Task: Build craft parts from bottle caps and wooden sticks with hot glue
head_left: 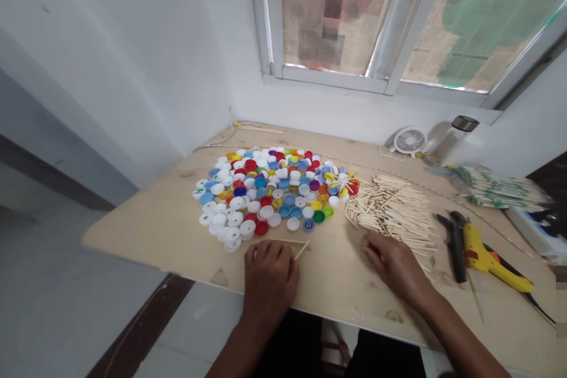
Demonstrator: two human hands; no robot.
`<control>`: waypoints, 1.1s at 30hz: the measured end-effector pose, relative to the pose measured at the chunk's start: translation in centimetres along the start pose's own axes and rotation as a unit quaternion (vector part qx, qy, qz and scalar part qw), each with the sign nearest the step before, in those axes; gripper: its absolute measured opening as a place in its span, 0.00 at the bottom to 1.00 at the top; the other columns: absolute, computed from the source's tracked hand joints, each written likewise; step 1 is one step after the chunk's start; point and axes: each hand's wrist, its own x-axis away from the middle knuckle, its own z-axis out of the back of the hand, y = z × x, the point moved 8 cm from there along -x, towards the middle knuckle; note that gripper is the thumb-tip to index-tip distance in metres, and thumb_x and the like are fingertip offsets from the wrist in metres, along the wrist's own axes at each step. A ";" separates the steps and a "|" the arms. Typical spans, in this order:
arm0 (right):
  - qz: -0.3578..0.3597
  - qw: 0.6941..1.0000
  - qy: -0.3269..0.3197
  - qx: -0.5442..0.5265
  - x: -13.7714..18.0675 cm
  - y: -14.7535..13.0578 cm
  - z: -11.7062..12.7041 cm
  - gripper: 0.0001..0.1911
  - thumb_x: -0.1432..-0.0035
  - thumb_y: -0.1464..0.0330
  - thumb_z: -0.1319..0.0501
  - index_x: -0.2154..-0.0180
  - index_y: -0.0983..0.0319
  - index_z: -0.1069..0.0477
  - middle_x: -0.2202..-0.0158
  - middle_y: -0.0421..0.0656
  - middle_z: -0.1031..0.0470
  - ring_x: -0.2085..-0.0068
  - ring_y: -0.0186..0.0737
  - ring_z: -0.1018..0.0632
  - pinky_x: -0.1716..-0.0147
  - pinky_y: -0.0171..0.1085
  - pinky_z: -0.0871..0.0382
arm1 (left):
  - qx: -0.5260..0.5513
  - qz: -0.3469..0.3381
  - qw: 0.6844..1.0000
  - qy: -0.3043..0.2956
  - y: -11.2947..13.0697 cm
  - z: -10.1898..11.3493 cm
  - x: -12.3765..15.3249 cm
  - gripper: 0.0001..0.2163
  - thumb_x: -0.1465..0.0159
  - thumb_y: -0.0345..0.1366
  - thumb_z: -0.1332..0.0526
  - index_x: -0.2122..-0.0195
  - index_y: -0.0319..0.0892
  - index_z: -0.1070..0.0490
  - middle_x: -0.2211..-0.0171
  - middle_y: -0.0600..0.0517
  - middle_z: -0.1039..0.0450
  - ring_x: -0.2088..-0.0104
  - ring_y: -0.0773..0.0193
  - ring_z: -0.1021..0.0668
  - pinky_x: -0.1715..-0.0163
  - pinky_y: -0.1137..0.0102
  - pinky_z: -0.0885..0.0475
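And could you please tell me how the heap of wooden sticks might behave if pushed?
The sticks would probably slide and scatter, since they lie loosely crisscrossed. Each looks thin, so likely light and fairly easy to snap.

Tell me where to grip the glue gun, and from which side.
Probably by its handle, coming from the near right: the glue gun lies on its side, its slim handle slanting nearer and rightward, cord at the end, while the black tool crowds its left.

Sticks (pixel 302 250) partly hidden; forearms (pixel 241 339) cropped
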 end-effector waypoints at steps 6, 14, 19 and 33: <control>-0.056 0.996 0.009 -0.063 7.1 5.2 1.0 0.09 0.36 0.65 0.48 0.67 0.57 0.33 0.67 0.43 0.25 0.67 0.41 0.23 0.69 0.36 0.31 | -0.002 0.004 1.000 0.000 -0.2 -0.4 -0.3 0.07 0.41 0.29 0.42 0.76 0.43 0.31 0.71 0.46 0.27 0.65 0.50 0.27 0.59 0.53 0.36; -0.059 0.989 0.069 -0.120 8.7 4.1 0.3 0.07 0.37 0.65 0.46 0.66 0.57 0.31 0.62 0.45 0.23 0.60 0.42 0.21 0.62 0.37 0.28 | 0.030 -0.059 0.997 0.030 2.2 -0.8 0.0 0.07 0.39 0.30 0.44 0.64 0.42 0.27 0.64 0.45 0.24 0.58 0.49 0.26 0.55 0.51 0.37; -0.109 0.965 0.056 -0.230 9.0 2.4 -0.1 0.10 0.35 0.63 0.47 0.67 0.57 0.31 0.64 0.43 0.23 0.63 0.40 0.22 0.63 0.34 0.28 | 0.131 -0.162 0.978 -0.025 9.1 -3.0 -0.2 0.18 0.41 0.28 0.43 0.49 0.44 0.32 0.51 0.47 0.26 0.50 0.51 0.27 0.48 0.51 0.39; -0.188 0.874 0.161 -0.419 10.9 1.8 0.8 0.08 0.37 0.61 0.44 0.63 0.57 0.29 0.56 0.46 0.24 0.52 0.46 0.25 0.54 0.38 0.30 | 0.408 -0.196 0.887 -0.092 14.0 -4.8 -1.1 0.11 0.36 0.29 0.48 0.62 0.43 0.25 0.60 0.45 0.21 0.59 0.57 0.22 0.56 0.61 0.27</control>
